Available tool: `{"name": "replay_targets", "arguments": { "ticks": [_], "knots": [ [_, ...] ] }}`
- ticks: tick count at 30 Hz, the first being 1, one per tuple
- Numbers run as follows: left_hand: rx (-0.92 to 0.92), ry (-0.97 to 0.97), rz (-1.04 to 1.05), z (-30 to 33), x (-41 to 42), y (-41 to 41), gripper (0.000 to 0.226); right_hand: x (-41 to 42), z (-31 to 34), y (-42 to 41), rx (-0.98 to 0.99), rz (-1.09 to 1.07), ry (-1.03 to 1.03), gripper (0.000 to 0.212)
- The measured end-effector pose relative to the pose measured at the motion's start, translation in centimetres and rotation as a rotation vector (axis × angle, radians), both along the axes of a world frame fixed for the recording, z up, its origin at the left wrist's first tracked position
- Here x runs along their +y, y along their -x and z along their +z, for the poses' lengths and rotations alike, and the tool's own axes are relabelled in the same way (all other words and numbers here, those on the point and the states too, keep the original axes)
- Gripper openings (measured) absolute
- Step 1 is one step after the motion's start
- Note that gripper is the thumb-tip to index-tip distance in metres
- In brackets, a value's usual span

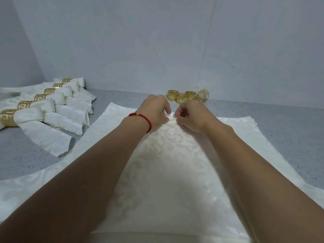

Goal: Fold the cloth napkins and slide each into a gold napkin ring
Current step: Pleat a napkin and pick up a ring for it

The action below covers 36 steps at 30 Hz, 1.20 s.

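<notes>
Pinching the far edge of the cream napkin (pixel 163 163), both your hands meet at its middle, close together, nearly touching. Your left hand (pixel 154 109), w/ a red bracelet (pixel 142 120) at the wrist, has fingers curled down and nips a small raised fold of cloth. Your right hand (pixel 191 116) does the same from the other side, thumb and fingertips closed on that fold. Exact finger placement is partly hidden by the knuckles.

The napkin lies spread on the grey speckled counter (pixel 280 130), patterned w/ pale scrolls, zigzag-cut edges showing at the far left corner. Both forearms reach out over it.

Just beyond your hands, near the back wall (pixel 157 41), sits a cluster of four loose gold rings (pixel 188 96): three upright on their rims, touching one another, and the rightmost tipped so its opening faces you.

Far left on the counter, six finished napkins (pixel 52 109) lie in an overlapping row, each threaded thru its own gold ring w/ a key-pattern cutout, ends fanning toward the right. The row is well apart from the loose rings, and its nearest napkin's end lies just beside the spread napkin's left edge.
</notes>
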<state>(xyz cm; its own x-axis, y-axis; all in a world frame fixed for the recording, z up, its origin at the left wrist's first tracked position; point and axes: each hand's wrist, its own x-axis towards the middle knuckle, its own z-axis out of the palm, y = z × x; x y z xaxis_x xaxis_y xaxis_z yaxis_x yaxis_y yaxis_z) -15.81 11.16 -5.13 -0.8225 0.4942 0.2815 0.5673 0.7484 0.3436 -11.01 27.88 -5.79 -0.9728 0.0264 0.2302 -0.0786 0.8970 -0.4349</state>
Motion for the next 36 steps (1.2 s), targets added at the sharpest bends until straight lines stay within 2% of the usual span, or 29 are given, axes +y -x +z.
{"name": "replay_targets", "arguments": {
  "ticks": [3, 6, 12, 16, 18, 22, 23, 24, 25, 27, 29, 32, 34, 36],
  "knots": [
    [-0.037, 0.049, 0.003, -0.1, 0.0, -0.1, 0.007, 0.0, 0.1, 0.1, -0.021, 0.016, -0.080, 0.013],
    [0.035, 0.115, -0.003, 0.2, 0.0, -0.9, 0.006, -0.4, 0.4, -0.2, -0.029, 0.013, -0.177, 0.011],
    [0.199, 0.386, -0.053, 1.7, 0.5, -2.6, 0.031, -1.3, 2.0, -1.1, -0.088, 0.058, -0.369, 0.020],
    [0.228, 0.461, -0.111, 1.8, 0.7, -3.6, 0.032, -1.3, 3.1, -1.6, -0.230, 0.116, -0.405, 0.013],
    [0.136, 0.357, -0.116, 1.4, 0.1, -3.2, 0.033, -1.0, 2.7, -1.8, -0.156, 0.105, -0.350, 0.012],
    [0.071, -0.078, 0.029, -0.8, -1.1, -2.8, 0.023, -0.4, 0.1, -2.9, 0.018, 0.010, -0.142, 0.011],
    [0.067, -0.130, 0.017, -1.2, -1.4, -2.8, 0.010, -0.3, -0.4, -3.1, 0.054, 0.021, -0.131, 0.011],
    [0.056, -0.143, 0.008, -1.4, -1.5, -2.9, 0.021, -0.3, -0.7, -3.3, 0.083, 0.031, -0.146, 0.012],
    [0.045, -0.121, -0.021, -1.6, -1.6, -2.7, 0.030, -0.2, -0.7, -3.3, 0.099, 0.035, -0.183, 0.011],
    [0.025, -0.098, -0.020, -1.6, -1.7, -2.7, 0.031, -0.3, -0.4, -3.5, 0.090, 0.036, -0.285, 0.010],
    [0.054, -0.046, 0.012, -1.3, -1.5, -3.0, 0.013, -0.6, 0.1, -3.6, 0.095, 0.049, -0.376, 0.006],
    [0.187, 0.129, 0.073, -0.5, -1.4, -4.0, 0.021, -0.8, 0.2, -4.4, 0.155, 0.099, -0.515, 0.009],
    [0.294, 0.319, 0.050, 0.1, -1.4, -4.8, 0.032, -0.8, 0.0, -5.1, 0.192, 0.131, -0.598, 0.012],
    [0.408, 0.411, -0.003, 0.1, -1.3, -5.8, 0.032, -0.7, -0.1, -5.7, 0.191, 0.143, -0.639, 0.010]
  ]
}}
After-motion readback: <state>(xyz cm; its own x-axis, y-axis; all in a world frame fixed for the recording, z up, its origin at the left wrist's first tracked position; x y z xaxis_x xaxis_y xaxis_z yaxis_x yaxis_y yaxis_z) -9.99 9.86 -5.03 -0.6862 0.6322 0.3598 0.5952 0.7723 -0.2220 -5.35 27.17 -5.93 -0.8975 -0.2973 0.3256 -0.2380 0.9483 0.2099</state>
